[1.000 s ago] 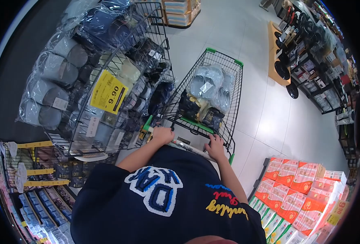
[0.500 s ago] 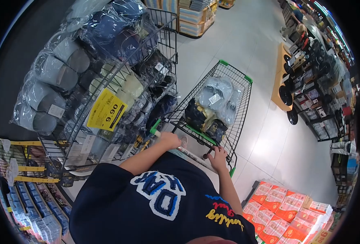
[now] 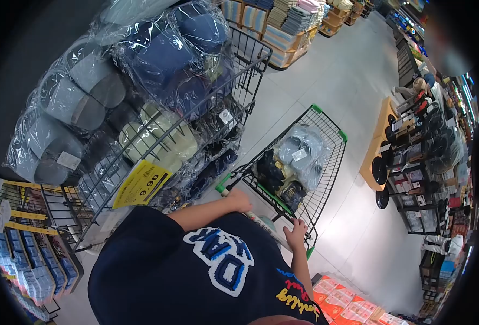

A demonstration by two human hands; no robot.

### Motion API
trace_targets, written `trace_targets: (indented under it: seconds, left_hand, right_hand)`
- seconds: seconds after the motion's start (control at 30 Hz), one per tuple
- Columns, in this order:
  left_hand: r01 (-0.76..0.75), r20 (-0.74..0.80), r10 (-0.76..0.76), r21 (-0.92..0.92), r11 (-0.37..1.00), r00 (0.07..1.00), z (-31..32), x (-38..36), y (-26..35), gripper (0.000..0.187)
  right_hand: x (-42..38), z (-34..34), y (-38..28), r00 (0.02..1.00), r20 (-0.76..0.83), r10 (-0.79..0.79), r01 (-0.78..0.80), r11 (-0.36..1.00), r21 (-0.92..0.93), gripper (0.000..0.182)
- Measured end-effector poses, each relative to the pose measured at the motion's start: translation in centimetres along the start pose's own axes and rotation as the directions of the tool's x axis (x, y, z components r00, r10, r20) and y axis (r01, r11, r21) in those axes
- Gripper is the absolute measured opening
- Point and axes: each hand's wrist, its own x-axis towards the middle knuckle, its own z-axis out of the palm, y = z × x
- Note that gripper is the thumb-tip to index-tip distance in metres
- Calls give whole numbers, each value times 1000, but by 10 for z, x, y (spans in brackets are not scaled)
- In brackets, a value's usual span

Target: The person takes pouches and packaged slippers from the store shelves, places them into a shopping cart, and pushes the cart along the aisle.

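The scene was brightly and evenly lit from overhead, with soft white reflections spread across the glossy floor (image 3: 331, 70). Glare glinted off the plastic wrapping (image 3: 158, 59) on the stacked slippers. Strong fisheye distortion bent the shelving (image 3: 434, 179) and aisle lines, and a black vignette ringed the frame. The far upper right corner looked smeared and blurred; the centre stayed sharp.

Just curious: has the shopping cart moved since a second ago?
Yes. The shopping cart rolled forward, leaving the orange boxes behind.
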Motion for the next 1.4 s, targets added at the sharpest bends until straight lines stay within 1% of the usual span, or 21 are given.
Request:
trace_targets:
  seconds: [0.07,0.23,0.3,0.37,0.43,0.5,0.57,0.63,0.67,0.7,0.77,0.83,0.87,0.93,1.0,1.03,1.07,1.17,1.2,1.3,1.4]
  left_hand:
    - [-10,26,12,-52,999,1000,-4,4,1,59]
    - [-22,6,24,-180,983,1000,-19,10,-3,49]
    - [-39,-23,34,-279,959,999,-23,11,-8,46]
    - [-180,-48,175,-394,901,983,-33,4,-14,44]
    - [-286,-120,260,-488,825,958,-62,-22,-11,41]
    - [-368,-235,284,-557,744,930,-112,-64,-7,39]
    - [-489,-491,202,-574,657,848,-172,-116,1,35]
    - [-587,-725,11,-548,596,689,-230,-173,9,31]
    - [-597,-901,-42,-321,735,432,-247,-194,7,30]
    - [-513,-990,-33,-98,853,134,-260,-213,3,30]
    - [21,-969,7,2,1000,-249,-289,-252,-6,34]
    - [92,-910,-161,-211,973,-383,-299,-263,-25,57]
    - [94,-892,-237,-293,951,-385,-302,-263,-34,63]
    - [92,-835,-376,-445,891,-401,-304,-256,-50,76]
    - [-91,-806,-526,-523,847,-270,-306,-248,-58,85]
    - [-176,-786,-587,-560,809,-197,-310,-247,-59,90]
    - [-219,-770,-613,-576,788,-178,-314,-247,-57,89]
    - [-161,-797,-575,-553,818,-184,-319,-244,-57,86]
    - [-161,-807,-563,-540,826,-181,-319,-245,-56,84]
    - [-153,-839,-507,-485,861,-197,-318,-245,-49,78]
    - [-143,-883,-407,-383,913,-236,-314,-241,-41,76]
  right_hand:
    - [10,-4,7,1000,6,-7,7,1000,-20,54]
    - [46,-15,20,970,198,140,-115,985,-133,59]
    - [64,-23,19,935,297,193,-112,956,-271,57]
    - [94,-30,15,868,431,249,-116,943,-311,52]
    - [121,-43,-16,836,451,312,-71,877,-474,51]
    - [130,-96,-113,933,326,152,-23,930,-368,51]
    - [153,-123,-173,971,225,-74,110,983,-150,47]
    - [173,-145,-228,931,25,-365,363,930,66,44]
    - [183,-154,-256,851,-114,-513,524,845,110,43]
    - [193,-163,-285,814,-169,-557,579,801,150,43]
    - [207,-179,-347,773,-266,-576,634,708,309,43]
    - [218,-195,-409,773,-320,-548,631,611,478,44]
    - [226,-199,-434,773,-333,-540,627,571,530,44]
    - [249,-199,-477,709,-400,-581,703,533,471,49]
    - [265,-195,-518,599,-459,-656,798,448,403,64]
    - [284,-186,-543,693,-377,-614,706,474,526,70]
    - [300,-177,-560,780,-270,-565,585,502,637,77]
    - [315,-176,-579,786,42,-616,248,378,892,84]
    - [298,-186,-579,757,83,-648,214,367,905,79]
    - [304,-187,-567,762,99,-640,153,326,933,72]
    - [302,-190,-553,721,5,-693,152,165,975,59]
